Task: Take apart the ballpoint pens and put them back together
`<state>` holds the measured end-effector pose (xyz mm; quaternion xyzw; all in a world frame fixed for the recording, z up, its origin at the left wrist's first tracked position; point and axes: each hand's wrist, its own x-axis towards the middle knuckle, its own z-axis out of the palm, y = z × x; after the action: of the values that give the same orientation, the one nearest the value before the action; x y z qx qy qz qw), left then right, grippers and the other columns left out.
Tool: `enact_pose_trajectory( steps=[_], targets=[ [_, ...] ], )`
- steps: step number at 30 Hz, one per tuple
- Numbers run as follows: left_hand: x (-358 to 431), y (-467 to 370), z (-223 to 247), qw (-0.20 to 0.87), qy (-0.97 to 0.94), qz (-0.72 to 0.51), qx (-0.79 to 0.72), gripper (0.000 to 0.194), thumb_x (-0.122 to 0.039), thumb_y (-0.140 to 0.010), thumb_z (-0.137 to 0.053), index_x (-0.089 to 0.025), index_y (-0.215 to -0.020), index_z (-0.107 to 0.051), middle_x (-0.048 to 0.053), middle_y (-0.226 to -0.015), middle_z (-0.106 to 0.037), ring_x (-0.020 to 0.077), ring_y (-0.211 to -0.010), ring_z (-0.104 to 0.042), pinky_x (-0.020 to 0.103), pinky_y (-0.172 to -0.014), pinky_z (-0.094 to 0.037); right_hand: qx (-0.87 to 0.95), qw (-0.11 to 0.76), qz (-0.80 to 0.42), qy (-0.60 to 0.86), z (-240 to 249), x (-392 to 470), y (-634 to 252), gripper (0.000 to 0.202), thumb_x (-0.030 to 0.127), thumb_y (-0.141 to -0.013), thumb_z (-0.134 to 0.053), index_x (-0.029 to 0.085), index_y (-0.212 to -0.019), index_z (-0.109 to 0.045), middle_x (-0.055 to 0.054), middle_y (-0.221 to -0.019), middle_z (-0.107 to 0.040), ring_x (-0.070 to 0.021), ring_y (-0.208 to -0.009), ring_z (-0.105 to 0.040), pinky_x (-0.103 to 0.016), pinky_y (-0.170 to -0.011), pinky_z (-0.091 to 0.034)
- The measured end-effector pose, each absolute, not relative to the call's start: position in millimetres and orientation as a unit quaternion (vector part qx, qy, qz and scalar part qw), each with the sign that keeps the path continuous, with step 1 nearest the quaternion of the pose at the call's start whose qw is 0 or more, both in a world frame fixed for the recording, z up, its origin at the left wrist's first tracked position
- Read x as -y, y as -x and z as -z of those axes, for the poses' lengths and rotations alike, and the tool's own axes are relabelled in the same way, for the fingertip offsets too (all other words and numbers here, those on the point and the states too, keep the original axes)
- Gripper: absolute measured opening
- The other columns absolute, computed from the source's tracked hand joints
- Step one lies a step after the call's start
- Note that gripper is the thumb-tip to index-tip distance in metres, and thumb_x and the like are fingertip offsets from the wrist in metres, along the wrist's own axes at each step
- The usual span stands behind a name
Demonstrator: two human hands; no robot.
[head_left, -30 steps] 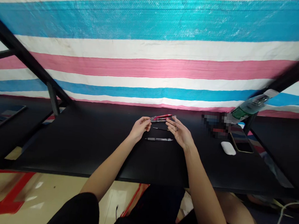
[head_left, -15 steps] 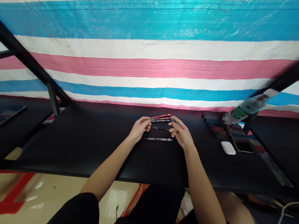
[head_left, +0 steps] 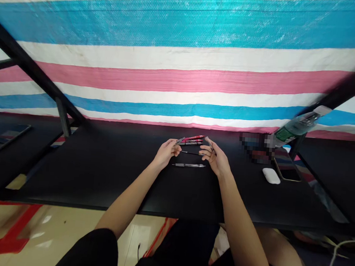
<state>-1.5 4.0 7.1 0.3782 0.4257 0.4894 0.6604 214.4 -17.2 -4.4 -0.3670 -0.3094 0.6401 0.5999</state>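
My left hand (head_left: 164, 153) is closed, its thumb and fingers pinching a small grey pen part (head_left: 180, 140) that points up and away. Opposite it, my right hand (head_left: 218, 159) grips a clear, tube-like pen part (head_left: 208, 140) between thumb and index finger, the other fingers curled loosely. A thin dark pen refill (head_left: 190, 153) lies on the table between both hands, its right end close to my right fingers. Nearer to me rests a clear pen with a grey grip (head_left: 188, 165). Just beyond my hands lies a small group of red and dark pens (head_left: 193, 140).
On the right of the black table (head_left: 98, 180) are a white earphone case (head_left: 271, 175), a phone (head_left: 287, 171) and a leaning plastic bottle (head_left: 296, 129). Another dark device (head_left: 4, 137) lies far left. A striped sheet (head_left: 182, 81) hangs behind, and a red stool (head_left: 9, 244) stands below left.
The part in my right hand has tilted and shifted slightly right, and its fingers have moved. My left fingers have turned a little around the grey part. The pens on the table have stayed put.
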Motion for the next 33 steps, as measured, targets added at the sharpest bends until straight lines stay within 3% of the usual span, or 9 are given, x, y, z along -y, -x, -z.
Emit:
enact_pose_trajectory(
  steps=[6, 13, 17, 24, 29, 33],
  targets=[
    [-4.9, 1.4, -6.2, 0.681, -0.360, -0.481, -0.419, 0.029, -0.041, -0.089, -0.059, -0.012, -0.094, -0.060, 0.007, -0.069, -0.067, 0.0121, -0.055, -0.054, 0.027, -0.055, -0.038, 0.300, 0.602, -0.640, 0.373, 6.0, 15.6, -214.7, 0.032, 0.039, -0.094, -0.048, 0.020, -0.113, -0.065, -0.005, -0.084, -0.076, -0.0171, -0.070, -0.073, -0.023, -0.047, -0.055],
    [-6.6, 2.9, -10.5, 0.734, -0.316, -0.462, -0.384, 0.025, -0.020, -0.082, -0.064, -0.013, -0.106, -0.065, 0.006, -0.084, -0.069, 0.0103, -0.062, -0.058, 0.024, -0.059, -0.042, 0.317, 0.630, -0.603, 0.374, 10.1, 15.7, -215.7, 0.029, 0.025, -0.078, -0.070, 0.023, -0.107, -0.069, 0.000, -0.080, -0.074, -0.0138, -0.068, -0.070, -0.020, -0.050, -0.055],
    [-6.2, 3.6, -10.6, 0.744, -0.307, -0.456, -0.379, 0.028, -0.012, -0.080, -0.064, -0.015, -0.108, -0.065, 0.007, -0.094, -0.070, 0.0100, -0.066, -0.060, 0.023, -0.061, -0.044, 0.319, 0.633, -0.599, 0.373, 9.7, 16.1, -215.4, 0.031, 0.025, -0.074, -0.075, 0.023, -0.104, -0.070, 0.001, -0.079, -0.073, -0.0121, -0.067, -0.069, -0.019, -0.051, -0.054],
    [-7.1, 2.2, -12.5, 0.752, -0.293, -0.448, -0.384, 0.020, -0.022, -0.088, -0.057, -0.014, -0.105, -0.065, 0.007, -0.088, -0.069, 0.0104, -0.062, -0.060, 0.022, -0.057, -0.043, 0.324, 0.630, -0.590, 0.387, 9.0, 14.9, -215.9, 0.030, 0.038, -0.081, -0.067, 0.021, -0.105, -0.067, -0.004, -0.084, -0.074, -0.0154, -0.072, -0.069, -0.023, -0.054, -0.053],
    [-5.7, 0.7, -17.9, 0.746, -0.285, -0.445, -0.406, 0.017, -0.023, -0.089, -0.056, -0.014, -0.100, -0.064, 0.005, -0.079, -0.066, 0.0097, -0.059, -0.058, 0.023, -0.056, -0.042, 0.387, 0.642, -0.454, 0.481, 21.1, 10.0, -214.9, 0.035, 0.044, -0.079, -0.062, 0.019, -0.105, -0.064, -0.003, -0.077, -0.070, -0.0155, -0.065, -0.062, -0.026, -0.052, -0.045],
    [-4.7, 1.1, -17.9, 0.738, -0.298, -0.441, -0.415, 0.016, -0.019, -0.085, -0.057, -0.014, -0.099, -0.062, 0.003, -0.078, -0.065, 0.0095, -0.059, -0.058, 0.023, -0.056, -0.042, 0.482, 0.563, -0.272, 0.613, 32.6, 7.8, -216.9, 0.024, 0.033, -0.078, -0.059, 0.019, -0.097, -0.065, -0.004, -0.078, -0.071, -0.0181, -0.072, -0.061, -0.032, -0.070, -0.046]
  ],
)
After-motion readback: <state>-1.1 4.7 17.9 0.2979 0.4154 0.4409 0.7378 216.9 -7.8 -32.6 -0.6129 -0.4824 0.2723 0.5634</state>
